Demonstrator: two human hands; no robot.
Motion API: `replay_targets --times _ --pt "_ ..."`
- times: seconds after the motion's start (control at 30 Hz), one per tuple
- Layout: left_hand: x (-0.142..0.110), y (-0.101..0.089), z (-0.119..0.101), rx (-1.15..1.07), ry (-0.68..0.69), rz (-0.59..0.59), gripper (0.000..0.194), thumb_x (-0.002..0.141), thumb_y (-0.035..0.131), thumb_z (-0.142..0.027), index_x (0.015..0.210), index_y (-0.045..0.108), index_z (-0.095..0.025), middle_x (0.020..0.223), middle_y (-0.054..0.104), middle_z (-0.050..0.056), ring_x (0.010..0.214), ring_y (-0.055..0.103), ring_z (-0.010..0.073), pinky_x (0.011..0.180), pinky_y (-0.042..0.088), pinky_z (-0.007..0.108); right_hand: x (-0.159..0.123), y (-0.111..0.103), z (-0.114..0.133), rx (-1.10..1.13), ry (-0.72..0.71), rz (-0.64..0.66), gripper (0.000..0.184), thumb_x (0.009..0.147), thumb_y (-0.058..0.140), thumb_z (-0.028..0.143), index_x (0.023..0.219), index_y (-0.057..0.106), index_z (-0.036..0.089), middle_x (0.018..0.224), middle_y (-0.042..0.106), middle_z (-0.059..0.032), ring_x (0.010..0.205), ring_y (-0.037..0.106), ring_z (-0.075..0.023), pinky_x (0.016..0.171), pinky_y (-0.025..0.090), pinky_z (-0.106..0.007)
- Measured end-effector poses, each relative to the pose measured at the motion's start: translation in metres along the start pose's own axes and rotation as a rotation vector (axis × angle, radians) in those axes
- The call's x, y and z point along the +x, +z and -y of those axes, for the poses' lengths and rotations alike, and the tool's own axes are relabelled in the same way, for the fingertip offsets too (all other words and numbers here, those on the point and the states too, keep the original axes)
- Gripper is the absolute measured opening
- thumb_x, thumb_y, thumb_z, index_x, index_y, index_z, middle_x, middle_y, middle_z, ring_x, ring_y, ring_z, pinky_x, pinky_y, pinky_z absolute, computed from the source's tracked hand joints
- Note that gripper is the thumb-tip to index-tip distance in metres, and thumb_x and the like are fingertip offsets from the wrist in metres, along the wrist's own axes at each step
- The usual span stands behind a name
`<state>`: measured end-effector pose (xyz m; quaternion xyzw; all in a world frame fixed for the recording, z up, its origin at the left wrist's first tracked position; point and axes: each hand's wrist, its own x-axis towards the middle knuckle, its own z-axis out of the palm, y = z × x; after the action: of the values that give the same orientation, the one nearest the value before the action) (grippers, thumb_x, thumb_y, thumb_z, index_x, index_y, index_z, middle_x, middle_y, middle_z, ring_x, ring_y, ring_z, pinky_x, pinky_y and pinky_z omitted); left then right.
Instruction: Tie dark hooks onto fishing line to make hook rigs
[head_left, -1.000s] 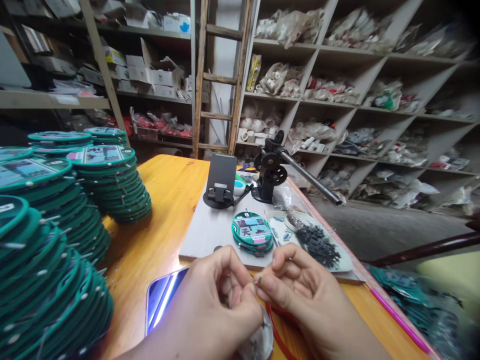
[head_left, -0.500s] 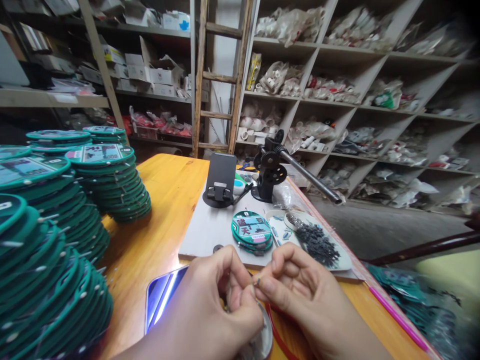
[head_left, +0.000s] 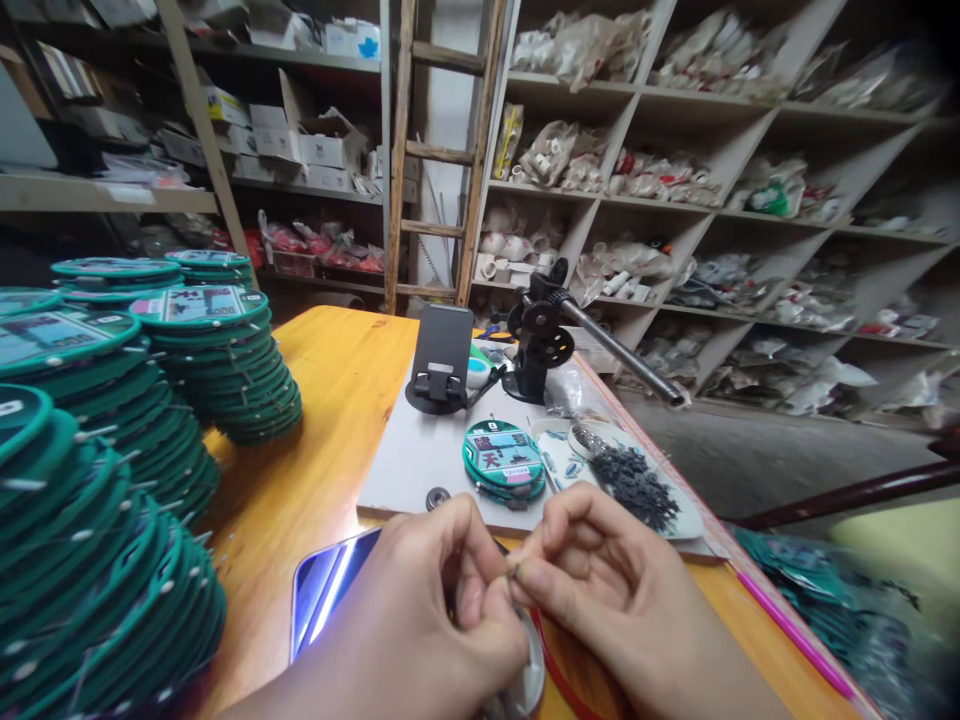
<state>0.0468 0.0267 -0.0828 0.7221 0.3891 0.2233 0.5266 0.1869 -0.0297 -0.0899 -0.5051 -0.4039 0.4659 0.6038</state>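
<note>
My left hand [head_left: 427,610] and my right hand [head_left: 600,590] meet low in the middle, fingertips pinched together on a tiny dark piece [head_left: 513,570] between them. Both hands are closed. Under them lies a round shiny lid [head_left: 529,672] and a red loop [head_left: 559,670] on the orange table [head_left: 337,400]. Just beyond my fingers a small stack of green round spools [head_left: 504,460] rests on a grey board [head_left: 420,455]. To its right, a white plate [head_left: 679,525] carries a heap of small dark parts [head_left: 636,485].
Tall stacks of green spools [head_left: 105,470] fill the table's left side. A phone [head_left: 326,590] lies face up by my left hand. A phone stand [head_left: 441,372] and a black geared winder [head_left: 547,345] with a metal rod stand behind. Shelves and a ladder [head_left: 439,150] line the back.
My hands have stayed together and drifted slightly lower and nearer, fingers working the tiny piece. A small dark disc on the board has come into sight above my left hand.
</note>
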Motion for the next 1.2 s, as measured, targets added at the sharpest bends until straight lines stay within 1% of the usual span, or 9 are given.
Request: replay_targets --times 0.27,0.4,0.47,0.57,0.67,0.77,0.9,1.1,1.2 --pt "0.001 0.000 0.000 0.025 -0.002 0.010 0.010 0.070 0.052 -0.020 0.065 0.044 -0.023 0.051 0.044 -0.008 0.047 0.042 0.0107 0.044 0.027 0.023 0.002 -0.004 -0.005 0.046 0.013 0.038 0.031 0.071 0.084 0.030 0.073 0.056 0.018 0.067 0.064 0.0024 0.064 0.061 -0.0093 0.061 0.052 -0.015" --pt "0.000 0.000 -0.001 0.034 0.004 0.009 0.010 0.071 0.051 -0.020 0.065 0.043 -0.023 0.051 0.044 -0.008 0.047 0.043 0.0107 0.045 0.028 0.023 0.002 -0.005 -0.006 0.059 0.033 0.071 0.029 0.075 0.082 0.030 0.076 0.055 0.018 0.069 0.067 0.0008 0.066 0.064 -0.0105 0.061 0.052 -0.017" --pt "0.000 0.000 -0.001 0.043 0.010 0.009 0.010 0.070 0.050 -0.019 0.065 0.043 -0.023 0.052 0.044 -0.008 0.047 0.042 0.0105 0.045 0.028 0.022 0.002 -0.005 -0.008 0.068 0.024 0.078 0.030 0.074 0.082 0.030 0.076 0.055 0.018 0.069 0.067 0.0005 0.065 0.064 -0.0108 0.061 0.052 -0.017" --pt "0.000 0.000 -0.001 0.047 0.019 0.015 0.009 0.071 0.050 -0.019 0.065 0.043 -0.023 0.051 0.043 -0.008 0.046 0.041 0.0099 0.044 0.028 0.022 0.002 -0.007 -0.010 0.065 0.014 0.082 0.029 0.074 0.082 0.029 0.075 0.055 0.018 0.069 0.066 0.0008 0.065 0.063 -0.0102 0.061 0.051 -0.016" --pt "0.001 0.000 -0.001 0.045 0.017 0.014 0.010 0.071 0.050 -0.018 0.065 0.043 -0.023 0.052 0.044 -0.008 0.047 0.042 0.0100 0.044 0.028 0.022 0.003 -0.009 -0.010 0.030 0.014 0.092 0.026 0.076 0.081 0.027 0.076 0.056 0.018 0.070 0.064 0.0024 0.068 0.062 -0.0096 0.064 0.052 -0.015" --pt "0.001 -0.001 0.000 0.044 0.034 0.001 0.008 0.072 0.051 -0.018 0.066 0.046 -0.022 0.054 0.048 -0.007 0.050 0.045 0.0111 0.047 0.031 0.023 0.003 -0.010 -0.006 0.002 0.034 0.077 0.025 0.077 0.080 0.028 0.078 0.057 0.019 0.071 0.063 0.0037 0.069 0.062 -0.0088 0.066 0.053 -0.015" --pt "0.002 -0.004 0.000 0.014 0.061 -0.017 0.007 0.074 0.051 -0.019 0.069 0.048 -0.021 0.058 0.050 -0.006 0.056 0.050 0.0124 0.052 0.036 0.023 0.005 -0.012 -0.002 0.000 0.057 0.059 0.030 0.073 0.083 0.030 0.079 0.056 0.020 0.073 0.066 0.0041 0.072 0.064 -0.0091 0.069 0.054 -0.015" --pt "0.006 -0.005 0.002 -0.030 0.062 -0.002 0.005 0.073 0.053 -0.017 0.072 0.049 -0.021 0.060 0.050 -0.006 0.058 0.049 0.0122 0.054 0.037 0.024 0.005 -0.014 -0.004 -0.037 0.027 0.041 0.026 0.077 0.081 0.029 0.081 0.057 0.020 0.075 0.065 0.0040 0.073 0.063 -0.0085 0.069 0.053 -0.015" --pt "0.008 -0.002 0.006 -0.065 0.046 -0.001 0.006 0.071 0.054 -0.019 0.069 0.048 -0.021 0.059 0.051 -0.006 0.056 0.049 0.0121 0.052 0.036 0.024 0.006 -0.014 -0.005 0.003 0.016 0.042 0.028 0.074 0.083 0.028 0.080 0.057 0.020 0.073 0.066 0.0041 0.071 0.062 -0.0079 0.066 0.052 -0.013"
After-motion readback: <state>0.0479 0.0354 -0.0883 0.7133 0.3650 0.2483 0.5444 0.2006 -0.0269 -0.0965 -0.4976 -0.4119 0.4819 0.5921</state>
